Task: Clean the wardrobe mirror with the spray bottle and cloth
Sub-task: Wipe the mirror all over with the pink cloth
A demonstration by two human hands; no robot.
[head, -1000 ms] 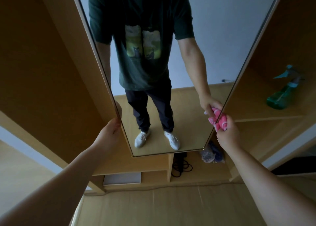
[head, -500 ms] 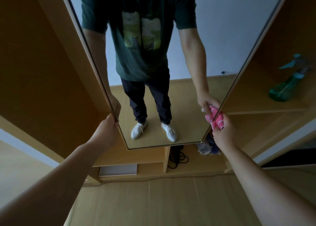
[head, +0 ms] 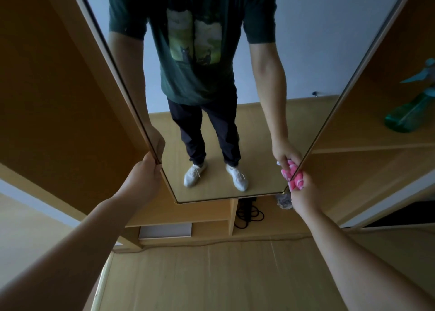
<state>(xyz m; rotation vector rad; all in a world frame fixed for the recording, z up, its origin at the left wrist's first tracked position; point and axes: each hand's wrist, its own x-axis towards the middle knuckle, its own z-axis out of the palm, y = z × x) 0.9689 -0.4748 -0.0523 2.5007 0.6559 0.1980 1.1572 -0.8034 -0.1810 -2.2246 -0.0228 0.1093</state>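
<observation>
The tall wardrobe mirror (head: pixel 313 39) fills the middle of the view and reflects a person standing on a wooden floor. My left hand (head: pixel 143 176) grips the mirror's left edge near its lower corner. My right hand (head: pixel 303 190) holds a bunched pink cloth (head: pixel 297 180) pressed against the mirror's right edge, just above the bottom right corner. A green spray bottle (head: pixel 409 115) with a teal trigger stands on a wardrobe shelf at the far right, away from both hands.
Wooden wardrobe shelves (head: pixel 367 147) run to the right of the mirror. Below the mirror are low compartments with a black coiled cable (head: pixel 249 214), a white flat box (head: pixel 164 230) and a crumpled bag (head: pixel 284 201). Wooden flooring (head: pixel 211 275) lies beneath.
My right hand with the pink cloth has slid slightly down along the mirror's right edge toward the bottom corner. My left hand keeps its hold on the left edge.
</observation>
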